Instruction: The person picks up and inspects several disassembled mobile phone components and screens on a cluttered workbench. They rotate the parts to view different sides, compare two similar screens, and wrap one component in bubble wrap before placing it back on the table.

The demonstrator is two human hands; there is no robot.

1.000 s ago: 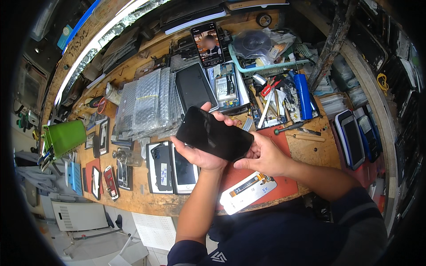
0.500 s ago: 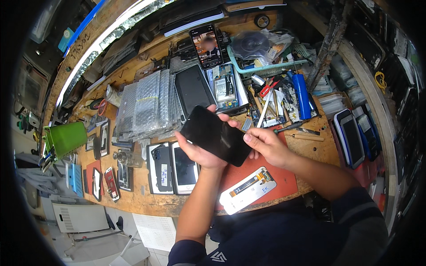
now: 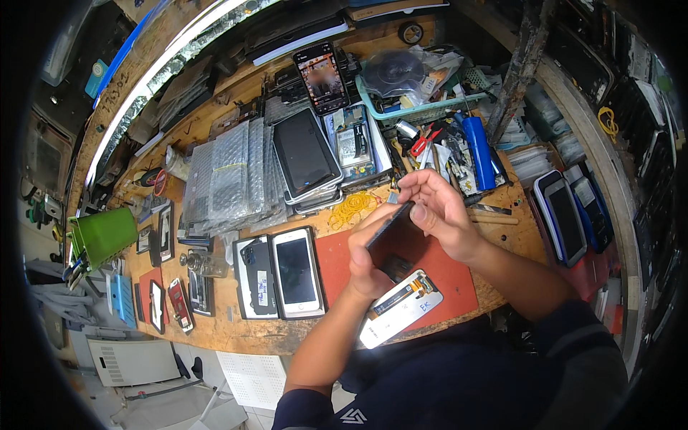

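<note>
A black smartphone [image 3: 403, 242] is held above the red mat, tilted steeply so that its thin side edge shows. My left hand [image 3: 368, 266] wraps around it from below and from the left, closed on it. At its upper corner, my right hand [image 3: 446, 215] has the thumb against the phone and the fingers curled over beyond it. A white phone screen part [image 3: 390, 324] with an orange ribbon cable lies face down under the phone, partly on the red mat [image 3: 459, 283].
Left of the mat lies an open black case with a white phone [image 3: 296, 269]. Bundled yellow wire [image 3: 355, 210] sits behind my hands. Bubble-wrapped stacks [image 3: 228, 175], a tablet-like device [image 3: 304, 154], a tool tray with a blue cylinder [image 3: 479, 154] and a propped phone [image 3: 322, 79] stand farther back.
The smartphone has turned from nearly flat to steeply tilted and moved right. My right hand has risen from its side edge to its upper corner. The yellow wire has come into sight.
</note>
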